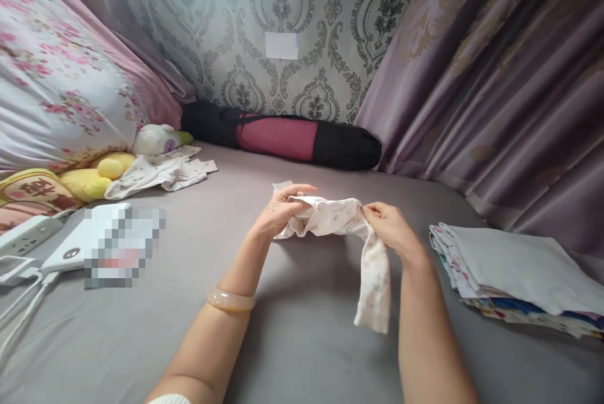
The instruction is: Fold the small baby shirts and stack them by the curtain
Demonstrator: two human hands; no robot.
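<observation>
A pale printed garment (337,216) is drawn out between two grips over a grey sheet (306,341)

From the head camera, the only view: the right hand (385,228) has its thumb and fingertips closed in a pinch on one upper corner of the cloth, with a narrow strip, apparently a sleeve or leg, dangling below. At the garment's other end, the left hand (282,210) has index finger and thumb parted, the thumb against the fabric; its remaining fingers are hidden, so how firmly they hold cannot be told. The garment is in front of the wearer, between the hands, its middle bunched rather than flat.

The step in hand appears to be handling and spreading this one piece. The next move, as a judgement, calls for a steady right pinch, a surer left hold and some control of the loose strip, which could twist or crease underneath.

To the right, well apart, lies a folded stack of cloth (514,265); to the left, a crumpled printed cloth (163,174) lies beside a yellow plush toy (89,180). A black-and-red bag (276,136) stretches along the wall.
</observation>
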